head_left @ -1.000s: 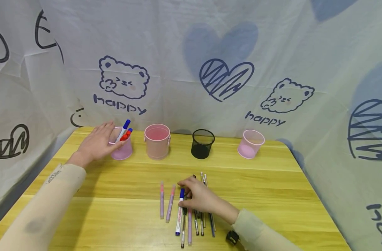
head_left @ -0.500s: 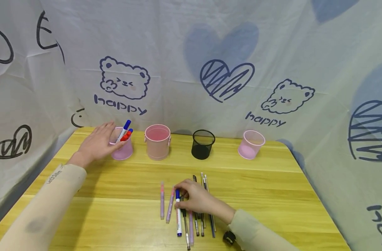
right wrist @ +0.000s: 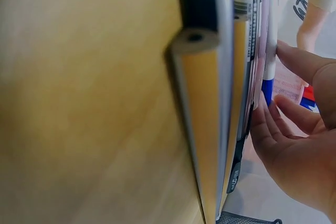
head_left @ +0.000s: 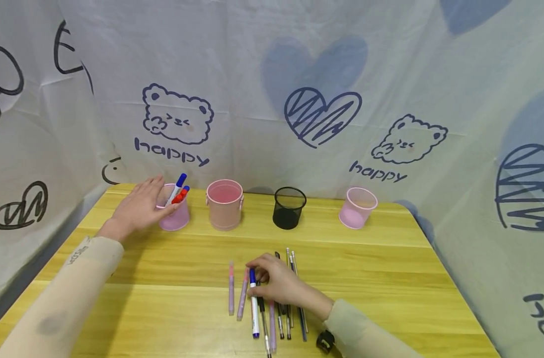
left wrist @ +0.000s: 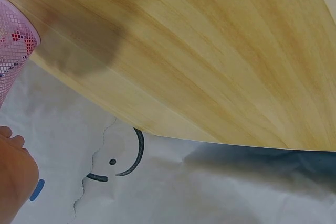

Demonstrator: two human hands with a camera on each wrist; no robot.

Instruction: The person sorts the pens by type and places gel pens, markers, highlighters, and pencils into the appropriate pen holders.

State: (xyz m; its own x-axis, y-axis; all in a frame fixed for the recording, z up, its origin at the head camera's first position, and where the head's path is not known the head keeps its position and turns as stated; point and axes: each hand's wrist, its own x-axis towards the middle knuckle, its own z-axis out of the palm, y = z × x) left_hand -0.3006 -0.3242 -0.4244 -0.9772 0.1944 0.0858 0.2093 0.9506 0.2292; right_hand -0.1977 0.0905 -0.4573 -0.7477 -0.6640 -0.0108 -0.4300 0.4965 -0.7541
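My left hand [head_left: 139,206] holds the pink mesh pen cup [head_left: 175,221] at the far left, thumb across its front and fingers along its rim. A blue-capped marker [head_left: 181,181] and a red marker [head_left: 180,195] lean in it. In the left wrist view that cup [left wrist: 13,51] and part of the hand [left wrist: 16,182] show at the edge. My right hand [head_left: 282,283] pinches a blue-capped whiteboard marker [head_left: 255,315] near its capped end, low over the table. Black-capped pens [head_left: 264,318] and a purple highlighter [head_left: 272,328] lie beside and partly under this hand.
Two purple highlighters [head_left: 231,293] lie left of the marker; pencils [head_left: 295,268] lie to the right. Along the back stand a pink bucket [head_left: 224,211], a black mesh cup [head_left: 286,216] and another pink cup [head_left: 354,214]. A small black object [head_left: 325,340] sits by the right sleeve.
My right hand has shifted slightly left with the blue-capped marker, which now stands nearer the highlighters. A black-capped pen beside it has turned a little. My left hand stays at the cup.
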